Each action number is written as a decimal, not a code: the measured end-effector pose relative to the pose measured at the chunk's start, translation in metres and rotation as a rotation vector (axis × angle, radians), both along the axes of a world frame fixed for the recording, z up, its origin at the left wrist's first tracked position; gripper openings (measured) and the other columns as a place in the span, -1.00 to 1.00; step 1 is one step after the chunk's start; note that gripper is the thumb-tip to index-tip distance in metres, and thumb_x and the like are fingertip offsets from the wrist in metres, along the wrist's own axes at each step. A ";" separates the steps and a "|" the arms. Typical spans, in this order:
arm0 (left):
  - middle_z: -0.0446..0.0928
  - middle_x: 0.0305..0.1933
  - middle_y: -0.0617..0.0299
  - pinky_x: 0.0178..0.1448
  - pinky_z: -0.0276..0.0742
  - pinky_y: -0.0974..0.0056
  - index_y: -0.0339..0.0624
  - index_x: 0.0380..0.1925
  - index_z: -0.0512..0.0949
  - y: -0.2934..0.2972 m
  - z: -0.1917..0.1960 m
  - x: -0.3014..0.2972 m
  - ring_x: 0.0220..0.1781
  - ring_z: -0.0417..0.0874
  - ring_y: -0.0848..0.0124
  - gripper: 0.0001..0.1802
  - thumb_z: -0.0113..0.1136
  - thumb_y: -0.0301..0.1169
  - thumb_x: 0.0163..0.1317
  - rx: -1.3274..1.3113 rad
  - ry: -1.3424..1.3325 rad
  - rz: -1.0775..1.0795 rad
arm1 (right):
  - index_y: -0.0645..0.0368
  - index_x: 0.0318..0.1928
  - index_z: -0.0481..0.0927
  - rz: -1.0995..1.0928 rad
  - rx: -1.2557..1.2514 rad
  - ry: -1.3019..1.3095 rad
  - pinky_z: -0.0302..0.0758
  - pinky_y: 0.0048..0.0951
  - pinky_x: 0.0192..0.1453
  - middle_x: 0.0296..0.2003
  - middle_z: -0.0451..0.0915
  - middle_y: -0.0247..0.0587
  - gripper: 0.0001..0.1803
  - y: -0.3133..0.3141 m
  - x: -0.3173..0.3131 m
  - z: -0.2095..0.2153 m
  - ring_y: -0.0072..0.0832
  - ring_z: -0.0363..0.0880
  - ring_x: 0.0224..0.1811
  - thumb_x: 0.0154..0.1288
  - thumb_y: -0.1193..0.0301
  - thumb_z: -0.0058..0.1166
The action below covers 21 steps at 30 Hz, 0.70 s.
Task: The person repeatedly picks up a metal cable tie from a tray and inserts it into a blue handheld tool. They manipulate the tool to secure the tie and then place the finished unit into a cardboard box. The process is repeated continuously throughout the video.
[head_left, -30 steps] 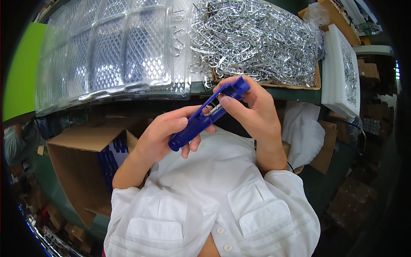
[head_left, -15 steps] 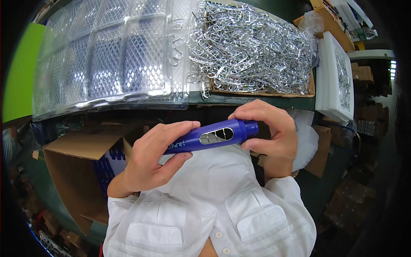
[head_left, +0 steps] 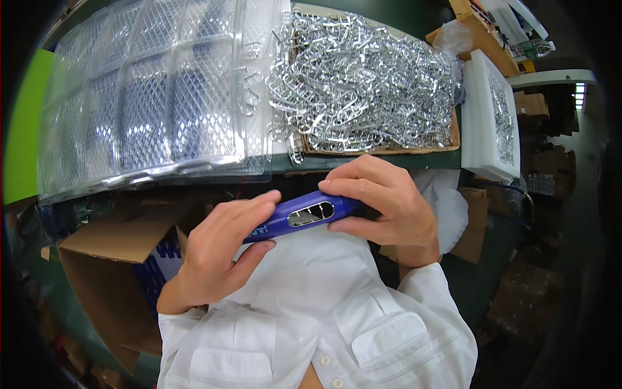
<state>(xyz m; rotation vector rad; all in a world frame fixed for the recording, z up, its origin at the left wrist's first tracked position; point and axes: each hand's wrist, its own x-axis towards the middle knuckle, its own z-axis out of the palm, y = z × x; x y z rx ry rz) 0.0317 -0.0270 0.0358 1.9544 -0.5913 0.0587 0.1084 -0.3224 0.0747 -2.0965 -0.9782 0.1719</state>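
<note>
Between my two hands lies a blue cylindrical body [head_left: 280, 223], tilted up toward the right. An oval dark panel with a shiny silver rim and small silver marks [head_left: 311, 214] faces up on it, and pale lettering shows beside my left hand. My left hand [head_left: 223, 240] wraps the left end, thumb below and fingers above. Around the narrower right end closes my right hand [head_left: 385, 207], its fingers on top and thumb underneath, hiding most of that end. Beyond my hands, a shallow cardboard tray heaped with silver metal clips [head_left: 376, 84] stands on the green bench.
Clear plastic blister trays [head_left: 146, 97] are stacked at the far left, beside a bright green panel [head_left: 24, 123]. An open carton [head_left: 107, 259] with blue items stands left of me. White foam [head_left: 483, 117] bounds the clip tray on the right.
My right hand has slid left along the blue body and now covers the narrow end that showed before. The whole view has shifted slightly, so the bench things sit further left.
</note>
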 end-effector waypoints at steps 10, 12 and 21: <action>0.53 0.31 -0.09 0.23 0.54 0.19 -0.42 0.26 0.50 0.121 -0.042 -0.109 0.06 0.57 0.27 -0.66 0.01 -0.51 0.59 -0.192 -0.510 1.110 | 0.26 0.16 0.75 -0.784 -0.093 -0.144 0.63 -0.46 0.05 -0.19 0.81 -0.17 -0.46 -0.071 0.234 0.012 -0.48 0.75 -0.13 0.23 0.25 0.50; 0.53 0.30 -0.08 0.13 0.51 0.20 -0.39 0.26 0.50 0.133 -0.055 -0.128 0.00 0.54 0.29 -0.66 -0.03 -0.57 0.58 -0.193 -0.387 1.297 | 0.25 0.18 0.75 -0.728 -0.158 -0.249 0.66 -0.35 0.11 -0.13 0.83 -0.06 -0.36 -0.079 0.293 -0.007 -0.32 0.81 -0.07 0.19 0.10 0.51; 0.64 0.22 0.19 0.07 0.52 0.35 -0.34 0.25 0.55 0.155 -0.126 -0.218 -0.05 0.60 0.46 -0.69 0.04 -0.49 0.63 -0.150 0.018 1.758 | 0.23 0.11 0.79 -0.506 -0.378 -0.292 0.67 -0.27 0.14 -0.04 0.82 0.02 -0.47 0.013 0.362 -0.046 -0.22 0.82 -0.05 0.22 0.16 0.43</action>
